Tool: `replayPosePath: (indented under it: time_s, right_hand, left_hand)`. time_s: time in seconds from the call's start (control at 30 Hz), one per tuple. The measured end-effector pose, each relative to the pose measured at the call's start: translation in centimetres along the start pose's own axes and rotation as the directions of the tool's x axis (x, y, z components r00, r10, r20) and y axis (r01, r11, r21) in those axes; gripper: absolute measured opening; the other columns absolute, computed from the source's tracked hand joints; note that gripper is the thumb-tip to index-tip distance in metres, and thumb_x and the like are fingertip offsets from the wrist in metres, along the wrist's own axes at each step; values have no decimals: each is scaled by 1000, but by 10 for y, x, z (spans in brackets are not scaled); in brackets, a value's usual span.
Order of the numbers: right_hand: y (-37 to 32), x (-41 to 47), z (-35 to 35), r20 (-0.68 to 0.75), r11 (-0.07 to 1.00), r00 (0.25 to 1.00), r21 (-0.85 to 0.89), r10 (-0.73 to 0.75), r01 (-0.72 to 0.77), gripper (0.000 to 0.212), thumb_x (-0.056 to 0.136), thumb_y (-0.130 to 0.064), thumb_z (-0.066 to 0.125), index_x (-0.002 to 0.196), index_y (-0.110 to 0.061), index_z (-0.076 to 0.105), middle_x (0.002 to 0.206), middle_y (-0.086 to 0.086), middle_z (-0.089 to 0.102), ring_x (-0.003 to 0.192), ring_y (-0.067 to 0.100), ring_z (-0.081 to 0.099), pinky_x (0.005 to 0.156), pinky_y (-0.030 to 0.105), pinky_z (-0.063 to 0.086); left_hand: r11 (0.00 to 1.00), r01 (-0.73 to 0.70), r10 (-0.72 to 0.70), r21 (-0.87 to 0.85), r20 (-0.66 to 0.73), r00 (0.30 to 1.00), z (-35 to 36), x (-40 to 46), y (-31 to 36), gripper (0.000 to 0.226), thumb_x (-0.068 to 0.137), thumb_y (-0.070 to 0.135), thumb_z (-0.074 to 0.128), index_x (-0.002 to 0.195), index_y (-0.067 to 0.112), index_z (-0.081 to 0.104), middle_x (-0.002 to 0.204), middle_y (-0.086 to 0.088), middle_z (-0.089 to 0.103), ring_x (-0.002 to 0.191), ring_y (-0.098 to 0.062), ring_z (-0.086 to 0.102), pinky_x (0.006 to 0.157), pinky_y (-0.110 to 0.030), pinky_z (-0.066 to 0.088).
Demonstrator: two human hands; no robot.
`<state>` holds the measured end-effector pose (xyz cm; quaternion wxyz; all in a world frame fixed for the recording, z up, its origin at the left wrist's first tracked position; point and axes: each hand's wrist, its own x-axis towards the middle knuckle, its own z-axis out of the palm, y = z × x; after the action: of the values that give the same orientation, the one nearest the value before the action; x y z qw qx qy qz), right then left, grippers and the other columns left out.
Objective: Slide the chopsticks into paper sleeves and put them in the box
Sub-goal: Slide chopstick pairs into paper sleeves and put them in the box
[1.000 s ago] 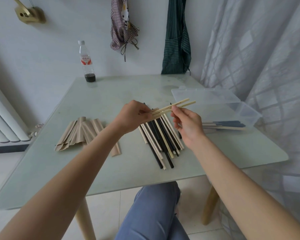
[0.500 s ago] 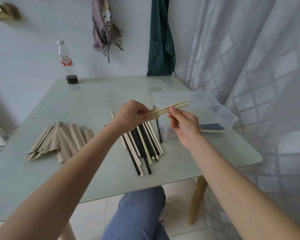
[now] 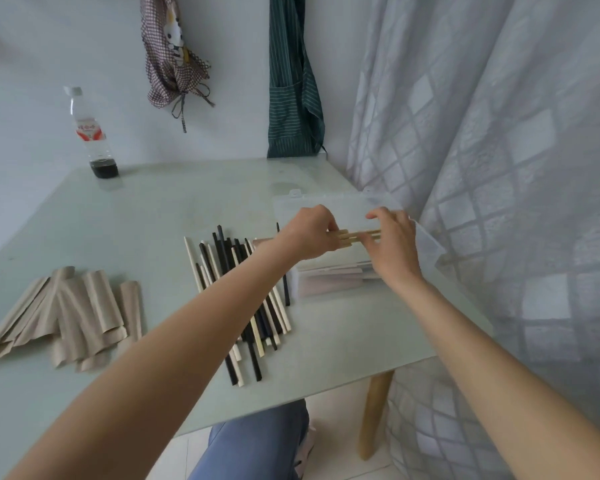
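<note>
Spanning the gap between both hands, a pair of pale wooden chopsticks (image 3: 357,234) lies roughly level above the clear plastic box (image 3: 340,282). The left hand (image 3: 309,233) grips one end with curled fingers; the right hand (image 3: 392,244) pinches the other end. Loose black and cream chopsticks (image 3: 243,299) lie on the pale green glass table (image 3: 153,223), beside tan paper sleeves (image 3: 66,320).

My pale green counter (image 3: 174,216) carries paper sleeves (image 3: 66,317) and loose chopsticks (image 3: 243,299). A clear box (image 3: 329,285) sits beside them, a bottle (image 3: 92,136) farther back.
</note>
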<state>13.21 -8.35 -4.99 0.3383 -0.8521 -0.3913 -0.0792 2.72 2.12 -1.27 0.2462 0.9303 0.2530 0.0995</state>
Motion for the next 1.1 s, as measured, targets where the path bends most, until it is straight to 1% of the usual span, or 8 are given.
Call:
replayPosePath:
  time_s: [0.2,0.3,0.43,0.57,0.67,0.77,0.93,1.1]
  right_hand:
    - [29,11,-3,261,966,965,-255,32,37,34,99,-17,34,100,-10,68,109,9,63,103,29,55,103,38,31]
    - [31,10,-7,345,930,934,-366,95,41,38,101,-16,27,100,-8,64,105,11,63,105,31,54,107,39,27]
    - [37,14,-7,315,946,936,-319,157,-51,44,101,-26,31,62,-9,44,64,6,47,85,31,52,85,35,36]
    - [29,14,-1,284,971,950,-232,127,-61,45,99,-25,34,55,-15,32,56,1,37,69,26,44,60,30,29]
    - [5,11,2,268,993,960,-106,75,-48,39,96,-19,39,57,-19,42,61,-1,46,71,25,49,55,29,36]
    - [-33,5,5,224,1000,974,21,-18,13,26,94,-15,44,94,-12,70,97,5,69,95,26,60,80,34,50]
    - [-98,-19,28,200,977,958,99,-207,191,28,95,-13,45,115,-12,65,116,5,66,110,20,58,93,35,49]
    - [-151,-48,77,394,944,859,99,-327,314,31,96,-14,44,122,-11,60,124,6,61,116,22,55,96,36,47]
  left_hand:
    - [999,18,-22,39,106,994,42,42,19,30,89,27,59,101,2,68,101,-15,69,88,-27,60,70,-28,44]
    - [1000,20,-23,20,137,990,57,52,23,32,89,29,58,107,3,66,110,-12,65,96,-27,59,81,-30,45]
    - [999,50,-49,-2,158,986,62,57,14,28,88,4,53,114,10,62,122,-10,58,110,-25,57,90,-30,47]
    - [998,56,-55,-40,40,998,44,48,1,28,90,4,49,114,12,61,120,-9,59,109,-26,57,93,-34,48]
    - [996,79,-80,-32,-55,995,25,30,-14,30,91,2,43,110,13,62,118,-9,61,106,-26,58,91,-37,49]
    - [990,142,-142,-7,-133,981,1,4,-34,29,91,4,41,109,15,62,118,-9,59,100,-28,59,84,-38,51]
    - [966,254,-239,34,-243,940,-36,-45,-78,29,91,10,41,112,14,61,116,-8,60,101,-28,58,76,-34,48]
    - [912,400,-358,94,-296,886,-60,-97,-138,27,89,11,43,107,8,62,114,-10,61,106,-31,56,83,-37,50]
